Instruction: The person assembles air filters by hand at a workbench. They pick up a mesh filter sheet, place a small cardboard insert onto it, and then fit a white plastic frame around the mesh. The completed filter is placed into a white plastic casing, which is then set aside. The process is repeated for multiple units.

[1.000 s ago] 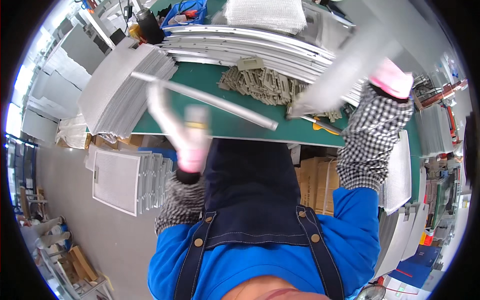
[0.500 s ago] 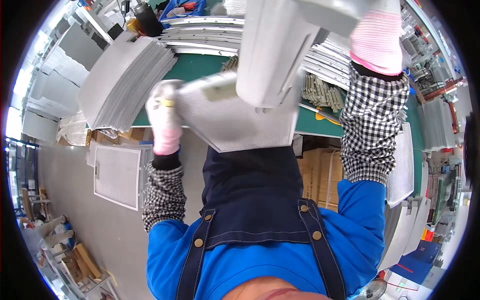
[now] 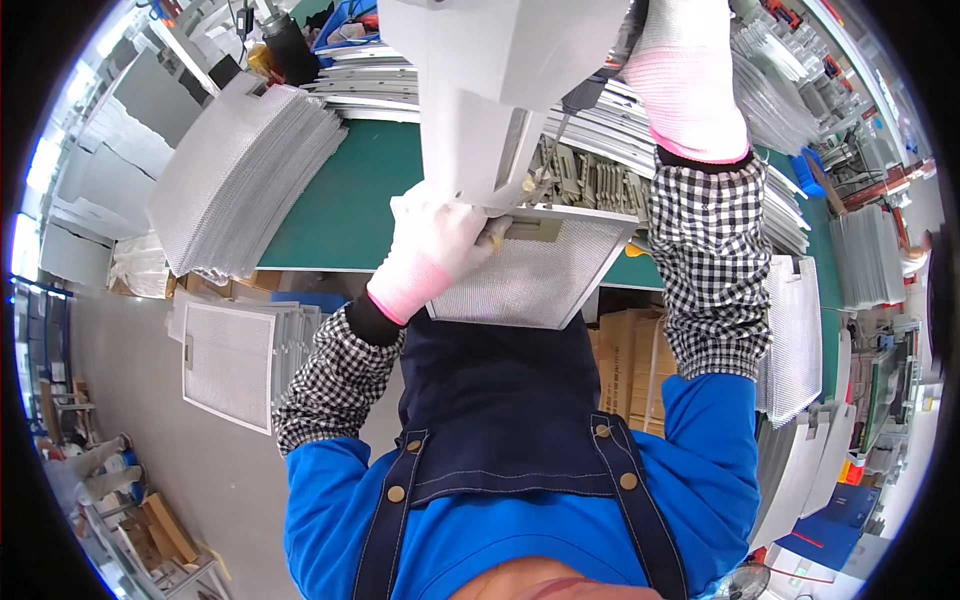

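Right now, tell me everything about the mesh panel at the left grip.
The mesh panel looks like silvery metal, thinly framed, with a beige insert near its far edge. Askew, it hides part of the table's near edge. The left grip covers its far left corner; whether the pale grey piece above touches it is unclear.

dark cylinder [image 3: 289, 50] near blue bin [image 3: 328, 30] | brown cartons [image 3: 622, 362] | fan [image 3: 746, 580], lower right

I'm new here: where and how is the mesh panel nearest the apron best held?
Probably the near edge of the mesh panel, from the apron side: straight and free, it juts past the table, while left hand and grey housing crowd the far side.
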Tool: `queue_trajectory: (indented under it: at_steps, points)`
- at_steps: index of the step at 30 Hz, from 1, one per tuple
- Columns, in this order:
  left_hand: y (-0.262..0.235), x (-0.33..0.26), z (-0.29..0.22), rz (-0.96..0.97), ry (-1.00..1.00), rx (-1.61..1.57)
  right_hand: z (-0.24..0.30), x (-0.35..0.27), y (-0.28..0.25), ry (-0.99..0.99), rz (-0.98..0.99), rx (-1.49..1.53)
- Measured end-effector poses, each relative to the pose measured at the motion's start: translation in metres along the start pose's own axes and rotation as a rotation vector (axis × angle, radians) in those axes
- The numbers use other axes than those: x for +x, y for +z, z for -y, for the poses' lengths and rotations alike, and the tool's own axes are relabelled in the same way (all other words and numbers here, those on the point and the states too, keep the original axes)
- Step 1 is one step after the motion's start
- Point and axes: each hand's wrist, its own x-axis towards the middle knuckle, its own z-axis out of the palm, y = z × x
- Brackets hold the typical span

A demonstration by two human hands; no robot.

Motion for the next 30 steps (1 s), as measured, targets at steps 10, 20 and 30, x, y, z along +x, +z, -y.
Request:
queue_trajectory:
  at_steps: [10, 20, 30]
  points:
    - [0.005, -0.010, -0.012, -0.104, 0.027, -0.065, -0.008, 0.003, -0.004, -0.015, 0.012, 0.018]
    - [0.004, -0.011, -0.004, -0.153, -0.173, -0.064, 0.002, 0.003, 0.010, -0.019, 0.073, 0.116]
    - [0.010, -0.025, -0.021, -0.096, -0.119, 0.026, -0.015, 0.002, -0.013, -0.140, 0.132, 0.083]
